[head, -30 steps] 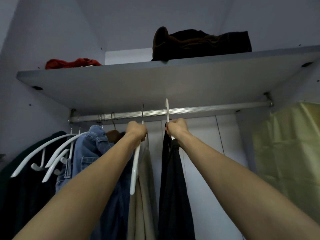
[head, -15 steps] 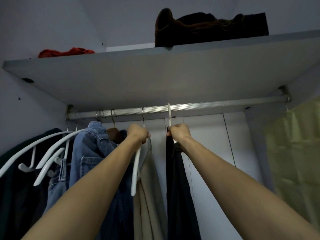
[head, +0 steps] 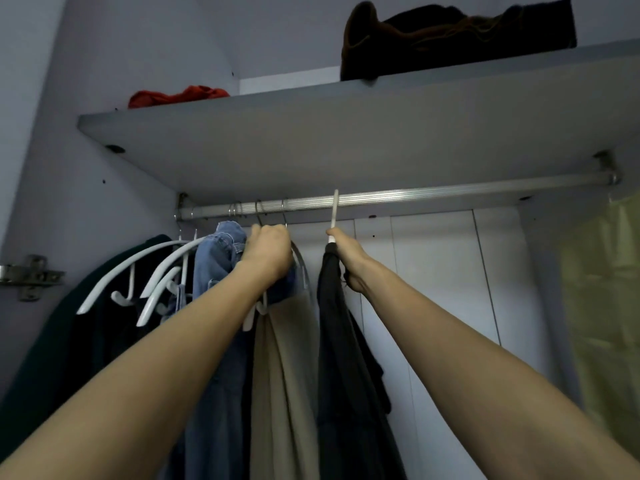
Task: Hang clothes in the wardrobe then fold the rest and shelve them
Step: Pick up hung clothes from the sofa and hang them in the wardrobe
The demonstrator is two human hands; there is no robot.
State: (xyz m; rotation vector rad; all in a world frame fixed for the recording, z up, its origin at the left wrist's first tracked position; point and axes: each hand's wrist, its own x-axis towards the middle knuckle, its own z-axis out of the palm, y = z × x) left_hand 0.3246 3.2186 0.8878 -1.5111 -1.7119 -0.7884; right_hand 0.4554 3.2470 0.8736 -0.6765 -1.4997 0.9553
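On the far left I see a metal door hinge (head: pixel 29 276) fixed to the wardrobe side wall, and next to it a dark green garment (head: pixel 52 341) hanging at the left end of the rail (head: pixel 415 195). Just right of that hang several bare white hangers (head: pixel 138 268), their arms sweeping down to the left, and beside them the blue jeans (head: pixel 216 258) are draped over a hanger. My left hand (head: pixel 268 252) is up just below the rail, fingers clenched around the neck of a hanger at its metal hook, pressed against the jeans; below the wrist a beige garment (head: pixel 284 375) hangs straight down from that hanger, whose white end pokes out under my forearm. Above, on the shelf (head: pixel 346 133), a red cloth (head: pixel 180 95) lies bunched at the left. Moving right, a gap of white back panel separates the beige piece from the black trousers (head: pixel 341 358), which hang from a white hanger hook (head: pixel 334 211) that is over the rail. My right hand (head: pixel 348 258) grasps the base of that hook where the dark fabric begins, fingers curled tight around it, thumb uppermost. On the shelf above sits a pile of dark brown folded clothing (head: pixel 450 36), its front edge reaching the shelf lip. Further right the rail runs bare to its bracket (head: pixel 607 168), and at the right edge hangs a pale yellow-green curtain-like sheet (head: pixel 602 306).
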